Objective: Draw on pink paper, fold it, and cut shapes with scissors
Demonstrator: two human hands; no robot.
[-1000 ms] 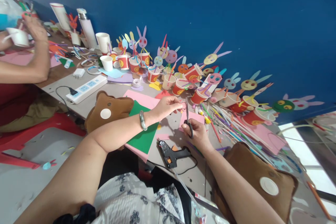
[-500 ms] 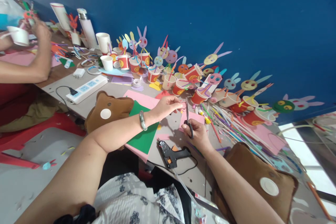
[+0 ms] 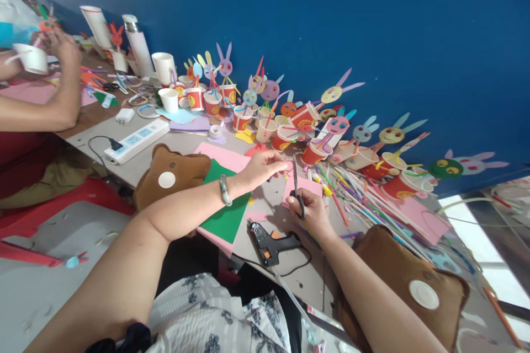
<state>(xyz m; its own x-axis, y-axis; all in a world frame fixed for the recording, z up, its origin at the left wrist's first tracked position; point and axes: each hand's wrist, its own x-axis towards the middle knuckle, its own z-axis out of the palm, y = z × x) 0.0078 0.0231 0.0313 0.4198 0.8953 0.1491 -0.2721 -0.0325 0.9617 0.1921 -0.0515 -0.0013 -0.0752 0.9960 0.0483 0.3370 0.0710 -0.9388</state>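
My left hand (image 3: 267,169) pinches a small piece of pink paper (image 3: 289,166) between thumb and fingertips. The black-handled scissors (image 3: 296,187) are gripped in my right hand (image 3: 311,212), their blades pointing up right beside the pink piece. Whether the blades bite into the paper I cannot make out. Under the scissors lies a pink sheet (image 3: 309,186) on the table. Closer to my body rests a black glue gun (image 3: 271,244), its cord trailing off the edge. Green paper (image 3: 226,207) lies beneath my left forearm.
Paper cups with rabbit figures, such as a red cup (image 3: 317,150), line the blue wall. Pipe cleaners (image 3: 368,198) spread at right. Brown cushions (image 3: 408,281) lie on both sides. A power strip (image 3: 138,140) sits left. Another person's arm (image 3: 62,88) works at far left.
My hands, the scissors and the pink piece stay almost in place. At far left, the other person's hands and the orange figure they handle have shifted slightly.
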